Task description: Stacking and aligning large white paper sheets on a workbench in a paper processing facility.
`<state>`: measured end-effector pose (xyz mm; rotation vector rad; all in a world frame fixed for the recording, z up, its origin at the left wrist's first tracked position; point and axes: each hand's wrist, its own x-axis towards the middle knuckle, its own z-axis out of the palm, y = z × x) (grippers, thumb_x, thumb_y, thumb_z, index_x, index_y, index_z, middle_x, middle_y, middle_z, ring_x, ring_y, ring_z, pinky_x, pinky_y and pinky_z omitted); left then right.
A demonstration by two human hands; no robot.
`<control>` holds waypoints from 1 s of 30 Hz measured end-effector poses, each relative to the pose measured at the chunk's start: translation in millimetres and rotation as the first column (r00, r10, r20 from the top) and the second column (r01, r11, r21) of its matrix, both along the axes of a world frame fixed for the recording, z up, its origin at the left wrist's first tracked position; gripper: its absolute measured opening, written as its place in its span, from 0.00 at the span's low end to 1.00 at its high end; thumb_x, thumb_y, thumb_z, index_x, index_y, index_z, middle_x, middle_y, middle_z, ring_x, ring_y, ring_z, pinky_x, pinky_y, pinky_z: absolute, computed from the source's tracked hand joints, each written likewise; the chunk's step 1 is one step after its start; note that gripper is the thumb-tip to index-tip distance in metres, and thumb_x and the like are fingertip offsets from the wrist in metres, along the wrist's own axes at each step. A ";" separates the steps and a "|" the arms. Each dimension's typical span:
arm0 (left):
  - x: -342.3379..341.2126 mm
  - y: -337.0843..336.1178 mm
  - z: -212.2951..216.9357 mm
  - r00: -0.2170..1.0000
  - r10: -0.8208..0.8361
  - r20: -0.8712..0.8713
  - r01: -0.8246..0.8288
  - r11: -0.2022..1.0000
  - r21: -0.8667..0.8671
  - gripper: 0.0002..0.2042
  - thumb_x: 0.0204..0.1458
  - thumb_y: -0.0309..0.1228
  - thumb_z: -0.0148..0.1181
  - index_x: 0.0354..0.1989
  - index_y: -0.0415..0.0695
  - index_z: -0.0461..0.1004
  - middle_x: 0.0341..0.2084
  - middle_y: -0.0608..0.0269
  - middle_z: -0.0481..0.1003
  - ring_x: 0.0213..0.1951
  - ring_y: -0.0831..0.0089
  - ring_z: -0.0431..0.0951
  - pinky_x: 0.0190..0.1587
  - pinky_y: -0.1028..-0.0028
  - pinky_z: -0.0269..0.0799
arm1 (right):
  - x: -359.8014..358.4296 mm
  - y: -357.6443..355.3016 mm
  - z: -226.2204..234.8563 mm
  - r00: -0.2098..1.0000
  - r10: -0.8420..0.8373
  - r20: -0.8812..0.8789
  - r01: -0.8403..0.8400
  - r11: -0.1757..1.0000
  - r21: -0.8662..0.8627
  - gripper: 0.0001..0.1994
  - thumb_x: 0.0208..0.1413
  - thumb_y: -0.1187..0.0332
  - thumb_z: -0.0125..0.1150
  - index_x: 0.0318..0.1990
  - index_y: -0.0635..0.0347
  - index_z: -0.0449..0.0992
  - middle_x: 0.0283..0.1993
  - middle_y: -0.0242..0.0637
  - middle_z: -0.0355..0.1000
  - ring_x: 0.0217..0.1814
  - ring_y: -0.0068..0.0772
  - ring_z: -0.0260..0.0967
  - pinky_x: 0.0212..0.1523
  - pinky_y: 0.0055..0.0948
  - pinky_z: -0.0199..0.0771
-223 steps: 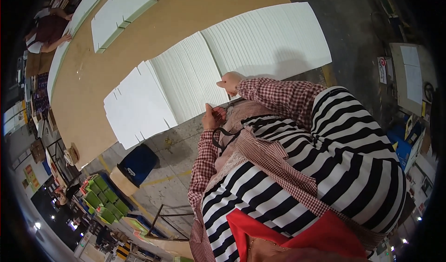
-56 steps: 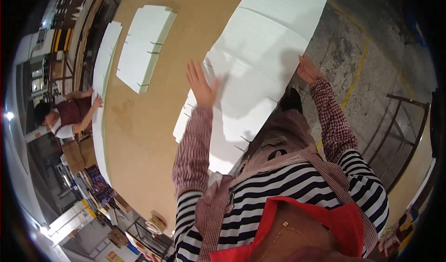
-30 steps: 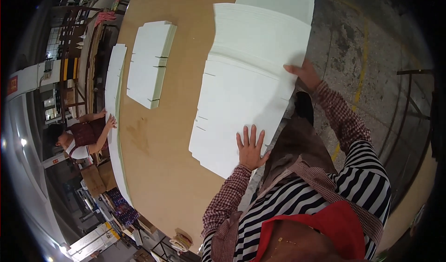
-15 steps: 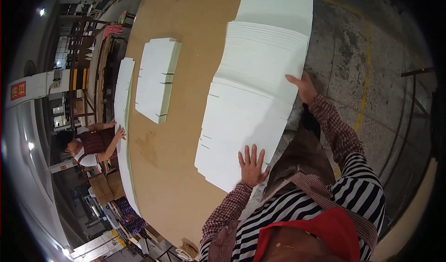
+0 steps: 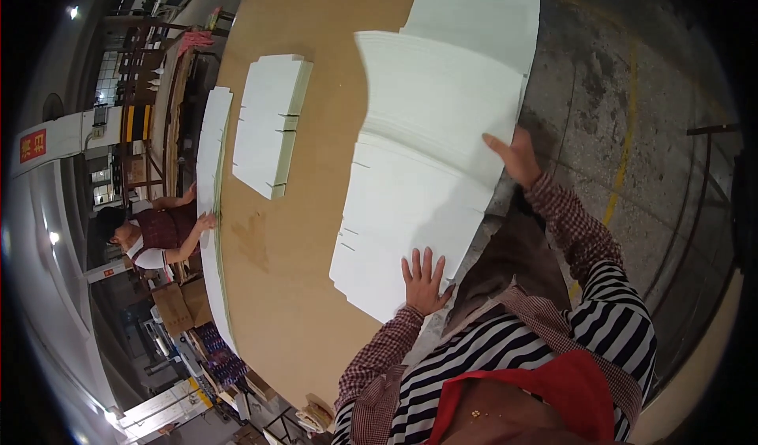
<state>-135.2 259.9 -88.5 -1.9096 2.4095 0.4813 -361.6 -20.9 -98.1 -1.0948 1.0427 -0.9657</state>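
A stack of white die-cut cardboard sheets (image 5: 407, 224) lies along the right side of the brown table, with short slits at its left edge. My left hand (image 5: 426, 281) rests flat on its near end, fingers spread. At the right edge my right hand (image 5: 517, 159) grips the white sheets, thumb on top; its other fingers are mostly hidden. Beyond the thumb the upper sheets (image 5: 442, 78) curve up in a bent, fanned layer. More white sheets (image 5: 482, 7) lie flat beneath and beyond them.
A smaller stack of white slotted sheets (image 5: 264, 125) sits on the brown tabletop (image 5: 288, 303). Across the table, a co-worker (image 5: 158, 236) handles a long white stack (image 5: 212, 161) at the far edge. Concrete floor (image 5: 588, 113) with a yellow line lies to the right.
The fanned sheets' far end has shifted left and curves more, and its stepped edges no longer show clearly. My right hand stays at the edge; my left hand remains flat.
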 end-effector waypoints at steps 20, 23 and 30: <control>7.7 14.4 -2.3 0.999 -0.002 0.041 0.002 1.000 -0.001 0.39 0.43 0.50 0.53 0.63 0.46 0.48 0.64 0.44 0.40 0.64 0.42 0.35 0.59 0.39 0.30 | -8.9 -25.6 -1.5 0.966 0.002 0.257 -0.029 0.994 0.102 0.18 0.51 0.66 0.57 0.46 0.69 0.69 0.42 0.45 0.71 0.45 0.31 0.68 0.45 0.29 0.67; 5.7 13.7 -0.8 0.999 0.013 0.052 -0.015 0.999 0.029 0.39 0.43 0.51 0.52 0.63 0.46 0.48 0.63 0.43 0.41 0.64 0.41 0.35 0.59 0.39 0.30 | -7.4 -36.5 -2.1 0.844 -0.210 0.493 -0.043 0.891 0.453 0.19 0.51 0.66 0.58 0.47 0.70 0.68 0.43 0.46 0.71 0.45 0.29 0.68 0.45 0.30 0.67; 7.8 19.7 -3.7 1.000 0.003 0.001 -0.003 0.999 -0.052 0.37 0.47 0.50 0.49 0.63 0.45 0.49 0.63 0.43 0.42 0.64 0.40 0.37 0.58 0.39 0.31 | -1.8 10.6 45.5 0.961 0.034 -0.273 -0.184 0.817 -0.547 0.14 0.51 0.67 0.56 0.42 0.69 0.72 0.33 0.48 0.74 0.35 0.36 0.72 0.38 0.32 0.69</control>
